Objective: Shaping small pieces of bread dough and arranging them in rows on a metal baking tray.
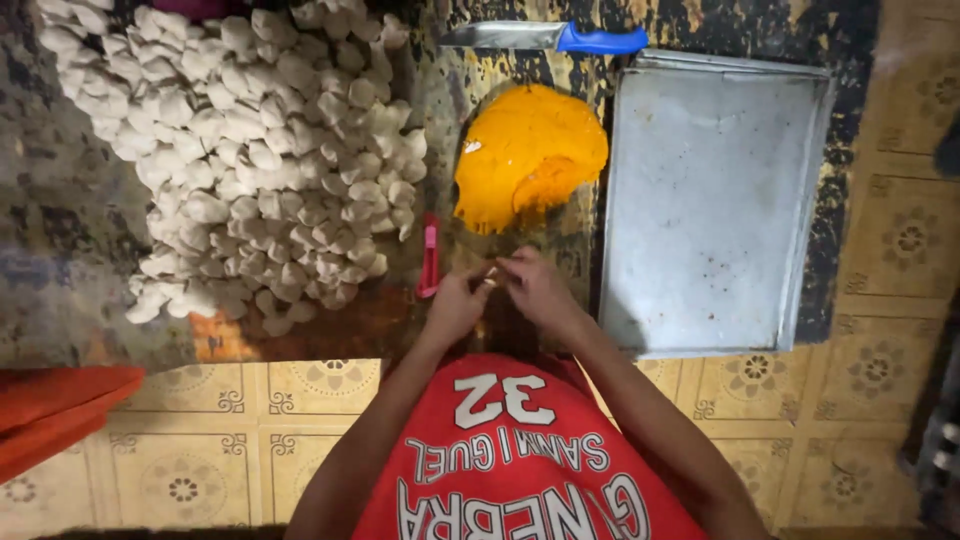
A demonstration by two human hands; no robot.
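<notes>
Two hands meet at the near edge of the dark, worn table top [60, 230]. The left hand [455, 305] and right hand [540, 290] have their fingertips drawn together, both pinching a small pale piece [490, 279] between them. The piece is held just above the table edge, in front of the red shirt [510, 460].

Step, as a judgement: fingertip work on the piece, shaping or pulling it. Whatever follows needs a light, steady pinch, since the piece is tiny and looks soft.

Orientation: the piece seems to span from hand to hand, so its long axis probably runs left to right across the view. It is too small and too covered by fingers to be sure, and no pointing end can be made out.

Around the hands:
- Big heap of white, lumpy dough-like pieces [250, 150], far left.
- Orange-yellow soft mound [525, 155], just beyond the hands.
- Slim red-pink tool [431, 255], lying beside the left hand.
- Blue-handled steel knife [545, 38], at the far edge.
- Grey rectangular metal tray [710, 200], right, nothing on it.
- Patterned yellow floor tiles [180, 440], below.
</notes>
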